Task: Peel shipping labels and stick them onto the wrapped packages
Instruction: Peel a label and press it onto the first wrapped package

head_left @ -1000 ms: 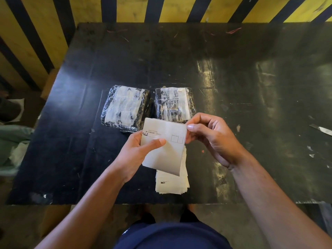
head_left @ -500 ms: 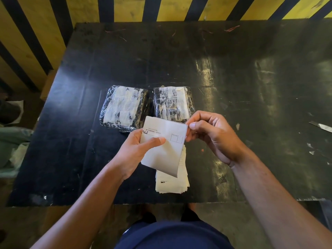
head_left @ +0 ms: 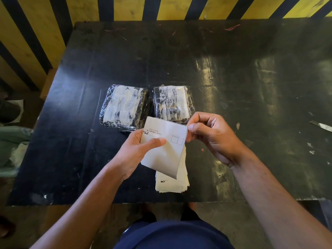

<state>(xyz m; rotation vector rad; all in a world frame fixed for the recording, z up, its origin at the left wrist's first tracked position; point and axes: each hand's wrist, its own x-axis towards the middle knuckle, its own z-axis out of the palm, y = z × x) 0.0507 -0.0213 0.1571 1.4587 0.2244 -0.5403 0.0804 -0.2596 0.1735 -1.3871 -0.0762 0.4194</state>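
- The left hand is gripping the label sheet above the near edge of the table, thumb lying across its printed face, fingers behind — a brace that is likely keeping the sheet flat for peeling.
- The right hand is pinching the sheet's upper right corner between thumb and forefinger, probably to separate label from backing there.
- The stack of labels is lying on the table directly under the held sheet, within easy reach.
- Two wrapped packages are sitting side by side just beyond the held sheet, tops facing up, apparently ready for labelling.
- A blade-like strip is lying far to the right of the packages.
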